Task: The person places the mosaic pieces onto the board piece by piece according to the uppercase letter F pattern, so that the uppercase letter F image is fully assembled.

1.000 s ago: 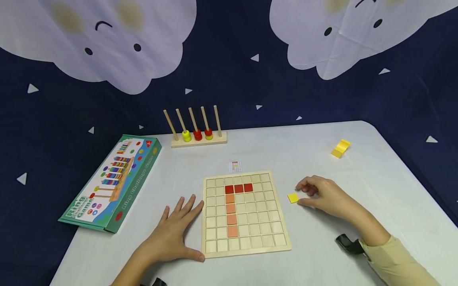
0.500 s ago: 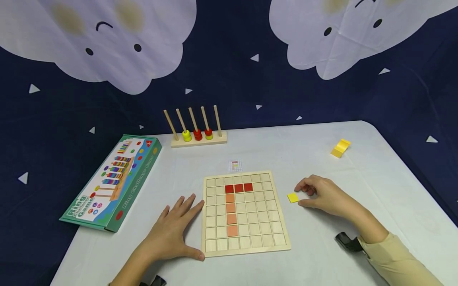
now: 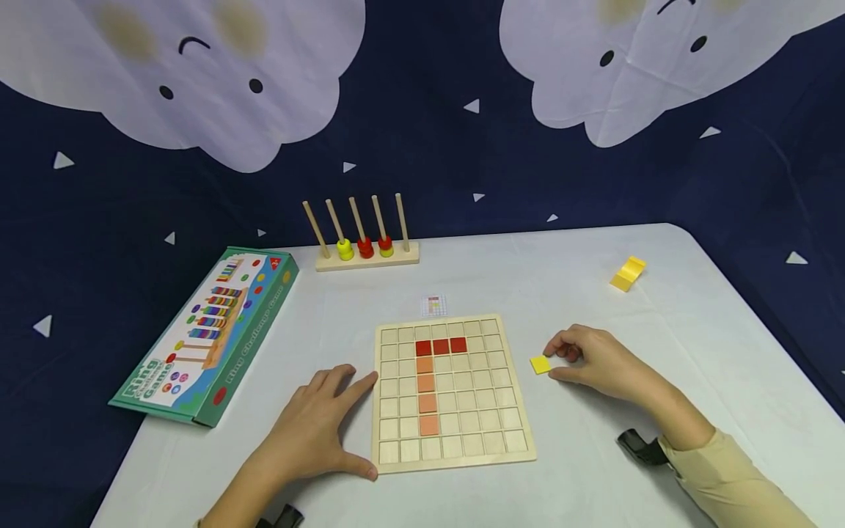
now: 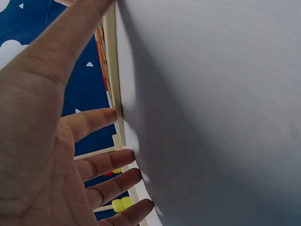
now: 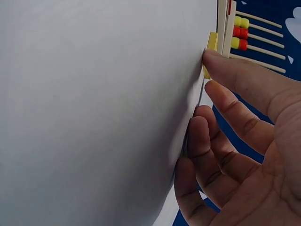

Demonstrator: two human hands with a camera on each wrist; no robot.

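A square wooden grid board (image 3: 521,460) lies on the white table, with a row of red tiles (image 3: 441,347) and a column of orange tiles (image 3: 426,383) in its cells. Along the board's left side is my left hand (image 3: 310,425), its index fingertip and thumb tip at the edge and lower-left corner. In the left wrist view the fingers (image 4: 113,188) are spread apart. To the right of the board, my right hand (image 3: 597,363) pinches a flat yellow tile (image 3: 540,365) by its right side, low at the table. The right wrist view shows the thumb partly covering that yellow tile (image 5: 213,41).
A small printed pattern card (image 3: 433,305) lies behind the board. Behind it stands a wooden peg rack (image 3: 366,262) with yellow and red rings. A green game box (image 3: 211,330) is at the left, and a yellow stack of tiles (image 3: 628,273) at the far right.
The middle and outer fingers of my left hand have drawn in slightly, while its index finger and thumb stay at the board. My right hand and the yellow tile have hardly moved.
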